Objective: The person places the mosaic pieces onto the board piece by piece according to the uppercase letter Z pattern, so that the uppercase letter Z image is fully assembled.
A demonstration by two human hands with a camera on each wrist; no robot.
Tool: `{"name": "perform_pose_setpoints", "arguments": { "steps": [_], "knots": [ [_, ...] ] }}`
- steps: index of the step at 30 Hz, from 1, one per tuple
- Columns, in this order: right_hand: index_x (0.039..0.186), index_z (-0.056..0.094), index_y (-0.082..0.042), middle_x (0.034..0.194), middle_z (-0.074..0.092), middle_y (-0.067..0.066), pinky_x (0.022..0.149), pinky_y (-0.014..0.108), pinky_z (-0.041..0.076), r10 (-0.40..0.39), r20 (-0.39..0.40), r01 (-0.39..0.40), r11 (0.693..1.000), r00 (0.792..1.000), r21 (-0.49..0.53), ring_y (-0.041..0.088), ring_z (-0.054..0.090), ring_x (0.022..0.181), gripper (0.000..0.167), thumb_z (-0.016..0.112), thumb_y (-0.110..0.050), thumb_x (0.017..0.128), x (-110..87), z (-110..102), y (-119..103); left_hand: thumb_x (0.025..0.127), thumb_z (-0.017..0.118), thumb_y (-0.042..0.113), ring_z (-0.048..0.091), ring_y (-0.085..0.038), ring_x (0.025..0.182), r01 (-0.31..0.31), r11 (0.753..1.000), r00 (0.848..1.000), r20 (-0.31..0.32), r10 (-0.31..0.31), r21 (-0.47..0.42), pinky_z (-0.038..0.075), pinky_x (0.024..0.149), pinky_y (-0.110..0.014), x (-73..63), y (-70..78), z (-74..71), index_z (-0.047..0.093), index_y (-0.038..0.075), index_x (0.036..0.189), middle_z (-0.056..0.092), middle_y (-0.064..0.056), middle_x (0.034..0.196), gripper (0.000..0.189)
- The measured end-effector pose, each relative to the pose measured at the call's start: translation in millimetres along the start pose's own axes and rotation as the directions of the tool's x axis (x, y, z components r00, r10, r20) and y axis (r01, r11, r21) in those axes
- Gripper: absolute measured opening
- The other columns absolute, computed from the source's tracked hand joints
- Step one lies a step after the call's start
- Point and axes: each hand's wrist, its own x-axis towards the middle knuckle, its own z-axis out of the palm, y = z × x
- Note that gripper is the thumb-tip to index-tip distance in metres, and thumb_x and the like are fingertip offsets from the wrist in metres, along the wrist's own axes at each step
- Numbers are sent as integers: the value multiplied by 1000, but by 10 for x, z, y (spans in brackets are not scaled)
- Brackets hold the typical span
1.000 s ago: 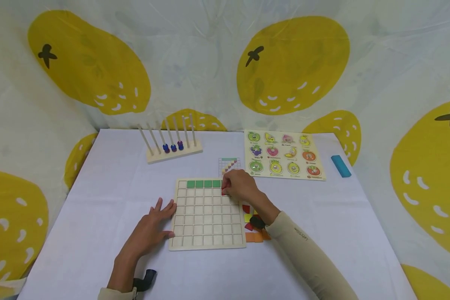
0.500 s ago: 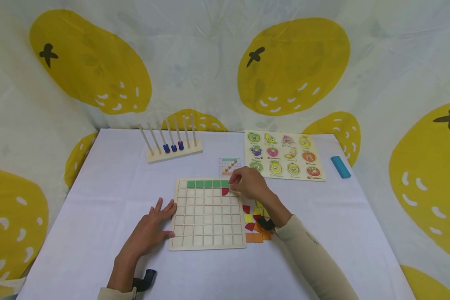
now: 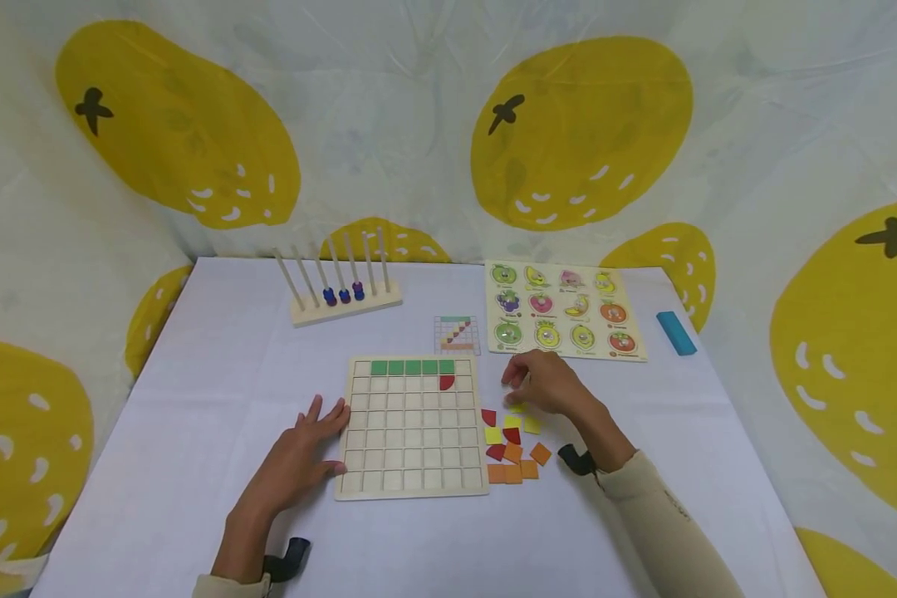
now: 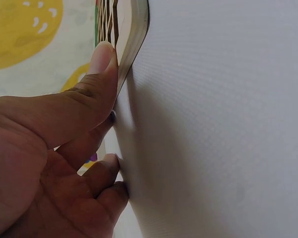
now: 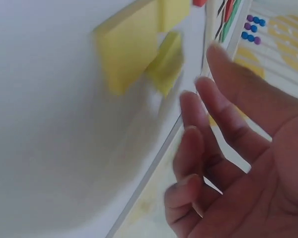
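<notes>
A wooden grid board (image 3: 413, 432) lies in front of me, with a row of green square tiles (image 3: 413, 367) along its top. One red quarter-round tile (image 3: 447, 382) sits in the second row, below the rightmost green one. My left hand (image 3: 299, 455) rests at the board's left edge, its thumb touching the side, as the left wrist view also shows. Over the loose pieces at the right hovers my right hand (image 3: 546, 384), fingers loosely bent and holding nothing. Yellow tiles (image 5: 131, 47) lie close to its fingertips in the right wrist view.
Loose orange tiles (image 3: 512, 473) and red pieces (image 3: 496, 452) lie right of the board. Behind it is a small pattern card (image 3: 456, 335). Further back stand a peg abacus (image 3: 347, 306), a fruit puzzle board (image 3: 566, 311) and a blue block (image 3: 676, 333).
My right hand has let go of the red tile, leaving it on the board, and moved right and slightly down to the loose pieces. The left hand has stayed in place.
</notes>
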Motion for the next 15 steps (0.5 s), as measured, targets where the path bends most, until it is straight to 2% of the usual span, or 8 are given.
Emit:
{"name": "perform_pose_setpoints", "arguments": {
  "steps": [4, 8, 15],
  "knots": [
    [92, 75, -17, 90, 68, 0, 83, 37, 48, 4, 38, -3, 999, 999, -39, 21, 58, 87, 25, 95, -18, 78, -57, -7, 66, 75, 94, 13, 21, -47, 162, 2, 1000, 1000, -1, -2, 3, 29, 122, -73, -7, -2, -8, 49, 10, 158, 40, -7, 168, 95],
    [90, 73, -18, 88, 66, 1, 79, 36, 50, 26, 52, -23, 998, 998, -60, 21, 58, 85, 22, 93, -17, 81, -60, 13, 81, 75, 94, 13, 21, -47, 162, 3, 1000, 1000, -2, -3, 5, 29, 122, -74, -8, 2, -11, 49, 11, 158, 40, -7, 168, 95],
    [85, 71, -18, 83, 66, 1, 76, 34, 49, 1, 9, -1, 998, 1000, -62, 21, 58, 81, 20, 91, -17, 85, -5, 54, 22, 75, 94, 11, 20, -45, 163, 8, 1000, 1000, -3, -8, 6, 27, 125, -71, 3, 4, -4, 48, 10, 159, 39, -6, 168, 96]
  ]
}}
